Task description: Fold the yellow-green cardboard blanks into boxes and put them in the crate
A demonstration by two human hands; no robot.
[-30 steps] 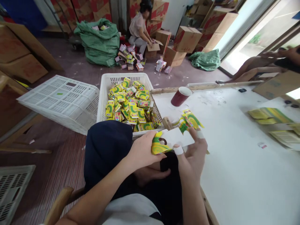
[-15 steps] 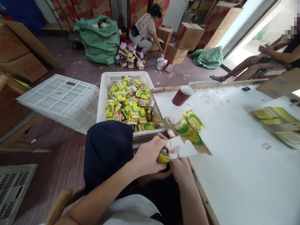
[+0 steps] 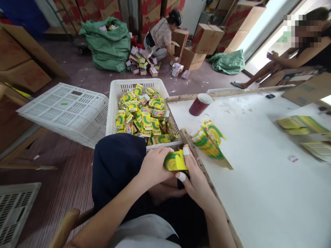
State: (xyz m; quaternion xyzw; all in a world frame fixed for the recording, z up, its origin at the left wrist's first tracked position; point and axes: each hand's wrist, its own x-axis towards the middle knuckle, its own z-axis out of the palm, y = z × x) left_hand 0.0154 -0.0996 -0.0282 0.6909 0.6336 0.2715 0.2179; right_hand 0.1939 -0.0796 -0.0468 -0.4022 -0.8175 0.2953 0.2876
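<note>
A small yellow and green carton (image 3: 172,162) is held up over my lap, in front of the table edge. My left hand (image 3: 156,165) wraps round its left part. At its right end, where yellow flaps stick out, my right hand (image 3: 195,179) has the index finger against the carton and the thumb close under its lower edge. White wrapping covers that index fingertip and thumb. Just right of my hands, a stack of flat yellow-green carton blanks (image 3: 210,143) leans on the white table (image 3: 258,193). A white plastic crate (image 3: 111,113) full of similar cartons stands beyond my knee.
A dark red cup (image 3: 199,106) stands near the table's far edge. More flat blanks (image 3: 297,125) lie at the right. An overturned white crate (image 3: 64,106) is at left. One person (image 3: 160,38) crouches by scattered boxes; another person (image 3: 310,51) sits at right.
The white inner side of the blank showed before; now the yellow printed carton faces up in my hands. My right thumb has come off it and lowered. The person at right has leaned into view.
</note>
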